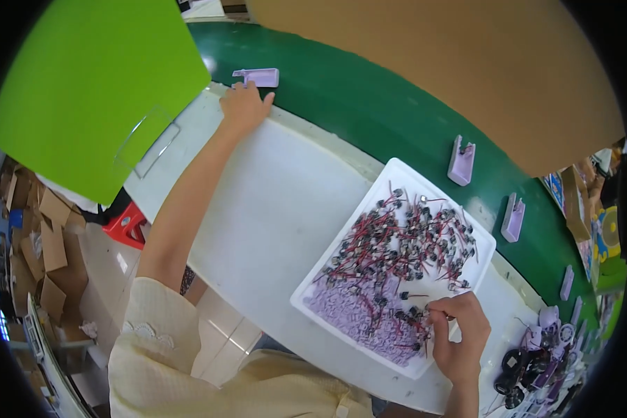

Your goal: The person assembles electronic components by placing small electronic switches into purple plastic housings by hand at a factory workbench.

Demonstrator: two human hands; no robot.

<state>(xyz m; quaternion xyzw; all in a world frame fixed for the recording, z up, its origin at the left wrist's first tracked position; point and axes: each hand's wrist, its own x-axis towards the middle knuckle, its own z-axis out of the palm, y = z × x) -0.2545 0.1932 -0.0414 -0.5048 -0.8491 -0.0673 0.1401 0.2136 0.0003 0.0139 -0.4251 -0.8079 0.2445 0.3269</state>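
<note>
My left hand (pixel 245 110) is stretched out to the far left. Its fingertips meet the near edge of a lilac plastic housing (pixel 263 77) on the green surface, and the thumb stands apart from the fingers. At the lower right, my right hand (pixel 461 333) is over the near right edge of a white tray (pixel 390 174). Thumb and forefinger are pinched together there; what lies between them is too small to make out. Many small black components with red wires (pixel 397 240) fill the tray's far part. Small lilac plastic pieces (pixel 348 313) are heaped in its near left corner.
More lilac housings (pixel 461 161) stand along the green conveyor belt (pixel 369 111) toward the right. Black and purple parts (pixel 536 355) are piled at the lower right of the white table (pixel 279 202). A bright green panel (pixel 97 90) and a brown board (pixel 453 63) border the far side.
</note>
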